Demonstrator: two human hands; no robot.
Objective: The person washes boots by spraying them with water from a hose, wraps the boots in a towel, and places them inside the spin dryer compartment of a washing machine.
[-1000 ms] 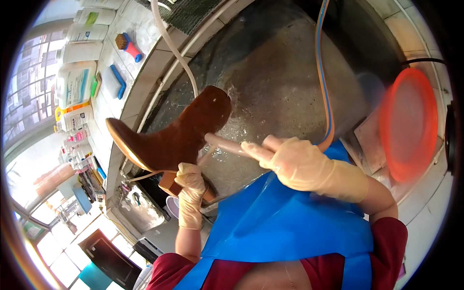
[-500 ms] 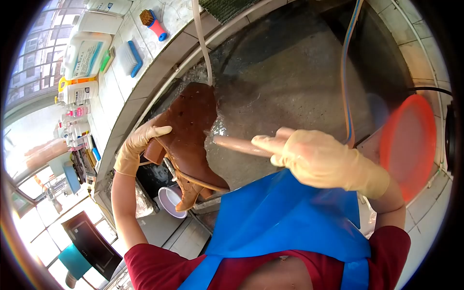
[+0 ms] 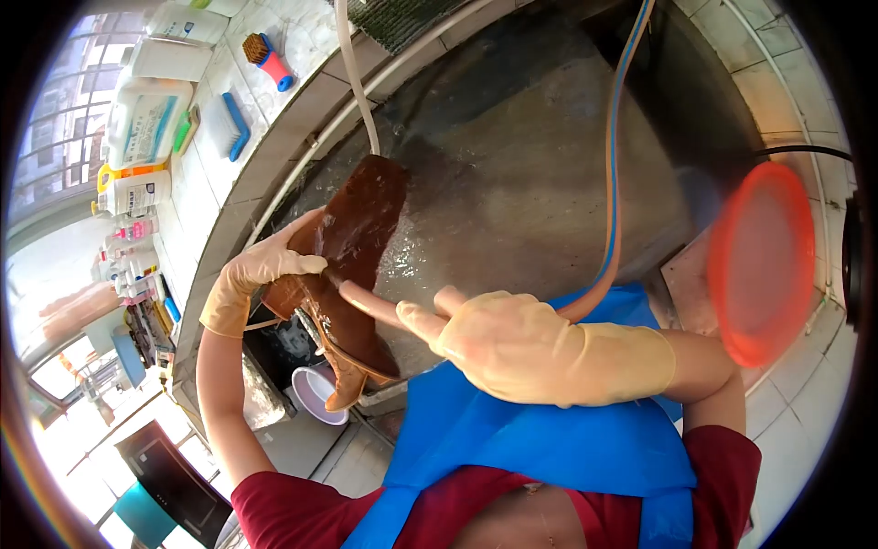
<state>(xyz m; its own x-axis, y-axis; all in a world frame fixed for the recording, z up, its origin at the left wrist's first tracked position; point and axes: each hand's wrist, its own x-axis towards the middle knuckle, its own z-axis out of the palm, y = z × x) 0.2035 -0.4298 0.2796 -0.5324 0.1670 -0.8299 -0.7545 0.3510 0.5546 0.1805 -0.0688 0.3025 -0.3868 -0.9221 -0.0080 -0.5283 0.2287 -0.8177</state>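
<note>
A brown boot (image 3: 368,215) lies tilted over the wet basin, its shaft darkened and shiny with water. My left hand (image 3: 265,267), in a cream rubber glove, grips it around the ankle and heel area, with the thumb on the leather. My right hand (image 3: 512,348), gloved the same way, is closed around a hose (image 3: 373,304). The hose end is close to the boot, and water splashes on the basin floor beside the shaft. Below the wet boot, a lighter tan boot (image 3: 347,382) is partly hidden.
A red-orange basin (image 3: 761,265) stands at the right. On the left tiled ledge lie a blue brush (image 3: 236,126), a wood-bristled brush (image 3: 267,62) and several bottles (image 3: 151,119). A pale tube (image 3: 355,78) hangs into the sink. A white-purple bucket (image 3: 318,395) sits below.
My right hand has moved left and down, bringing the hose end against or near the boot. The boot's leather looks darker and wetter. My left hand has slightly shifted its hold.
</note>
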